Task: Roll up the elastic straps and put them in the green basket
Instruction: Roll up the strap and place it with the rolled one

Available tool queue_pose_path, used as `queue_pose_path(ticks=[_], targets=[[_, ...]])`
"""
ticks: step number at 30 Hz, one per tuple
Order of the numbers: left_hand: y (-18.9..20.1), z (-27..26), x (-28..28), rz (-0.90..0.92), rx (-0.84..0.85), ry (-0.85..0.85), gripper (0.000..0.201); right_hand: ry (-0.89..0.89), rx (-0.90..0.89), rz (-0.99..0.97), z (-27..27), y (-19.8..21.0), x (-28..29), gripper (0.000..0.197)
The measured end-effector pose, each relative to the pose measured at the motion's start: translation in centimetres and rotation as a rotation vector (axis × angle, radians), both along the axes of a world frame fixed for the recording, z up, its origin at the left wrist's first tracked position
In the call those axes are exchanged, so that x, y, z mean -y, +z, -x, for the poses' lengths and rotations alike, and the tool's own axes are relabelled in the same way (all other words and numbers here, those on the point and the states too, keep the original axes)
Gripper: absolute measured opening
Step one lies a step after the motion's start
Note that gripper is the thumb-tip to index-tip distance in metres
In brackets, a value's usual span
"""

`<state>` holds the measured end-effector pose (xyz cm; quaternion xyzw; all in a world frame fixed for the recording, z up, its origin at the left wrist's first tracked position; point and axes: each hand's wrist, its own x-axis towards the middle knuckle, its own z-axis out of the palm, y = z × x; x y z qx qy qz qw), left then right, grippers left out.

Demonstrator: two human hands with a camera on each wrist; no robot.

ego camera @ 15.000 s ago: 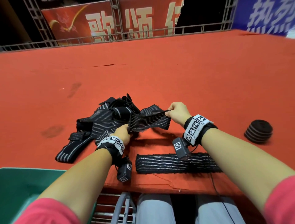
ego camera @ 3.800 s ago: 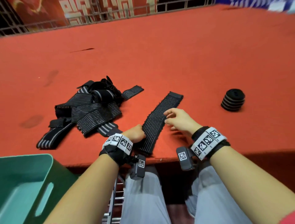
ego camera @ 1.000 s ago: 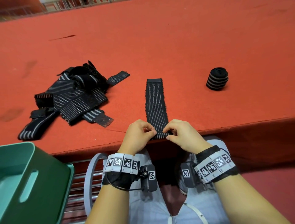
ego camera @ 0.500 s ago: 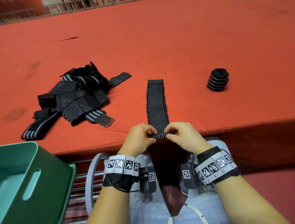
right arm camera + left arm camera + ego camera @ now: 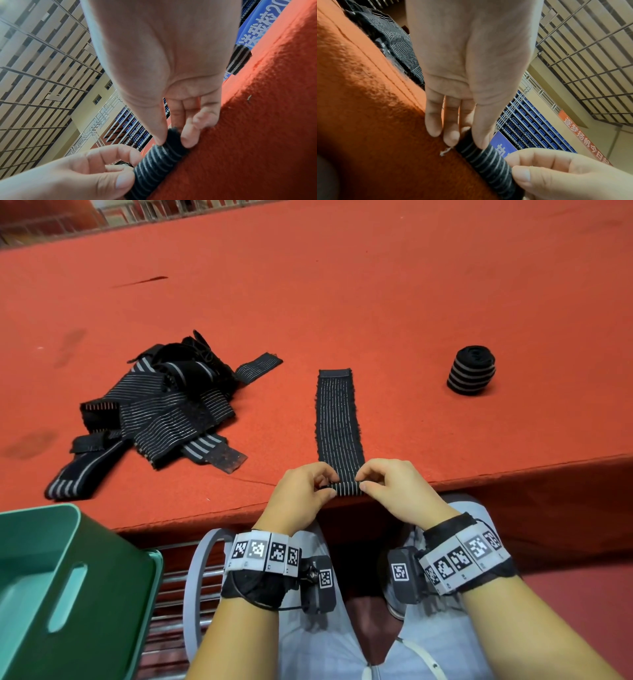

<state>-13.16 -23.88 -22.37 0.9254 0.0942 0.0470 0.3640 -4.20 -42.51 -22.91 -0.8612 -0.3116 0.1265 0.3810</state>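
From the head view, the left hand (image 5: pixel 301 491) and right hand (image 5: pixel 394 487) meet at the near edge of the red desk (image 5: pixel 376 302), each pinching one end of a small roll started at the near end of a black striped elastic strap (image 5: pixel 339 422). The rest of the strap lies flat, running straight away from the hands. Left of the left hand sits a tangled pile of straps (image 5: pixel 154 412); far to the right of the right hand stands a finished roll (image 5: pixel 472 374). The green basket (image 5: pixel 68 594) is below the desk edge, down-left of the left hand.

The left wrist view adds the grip — the left thumb and fingertips (image 5: pixel 451 136) pinch the roll's end, the thumb on top and fingertips behind, and a loose white thread (image 5: pixel 445 152) lies on the cloth beside them.

The right wrist view shows the mirror pinch on the other end — thumb on top, fingers (image 5: pixel 188 139) behind against the desk.
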Motion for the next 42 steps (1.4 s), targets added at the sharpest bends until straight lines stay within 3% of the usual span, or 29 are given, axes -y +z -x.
queue_pose_path(ticks=[6,13,24,28,32,36,42], targets=[[0.4,-0.7,-0.3,0.091,-0.067,0.02,0.012,0.007,0.023,0.023,-0.4,0.3,-0.4,0.009],[0.8,-1.9,-0.4,0.052,-0.132,0.038,0.013,0.017,0.098,0.069,-1.2,-0.3,-1.2,0.014],[0.2,-2.5,-0.5,-0.053,-0.046,0.015,0.008,0.033,0.11,0.088,-1.8,-0.3,-1.3,0.01],[0.2,-2.3,-0.7,-0.109,-0.084,-0.022,0.027,0.031,0.106,0.093,-1.8,-0.3,-1.5,0.007],[0.1,-2.3,-0.8,-0.16,-0.073,-0.027,0.028,0.085,0.109,0.105,-1.7,0.0,-1.3,0.008],[-0.1,-2.3,-1.0,-0.17,-0.08,-0.038,0.024,0.14,0.119,0.137,-1.8,0.0,-0.9,0.023],[0.2,-2.4,-1.1,-0.093,-0.072,-0.032,0.023,0.151,0.155,0.138,-2.1,0.4,-1.2,0.021]])
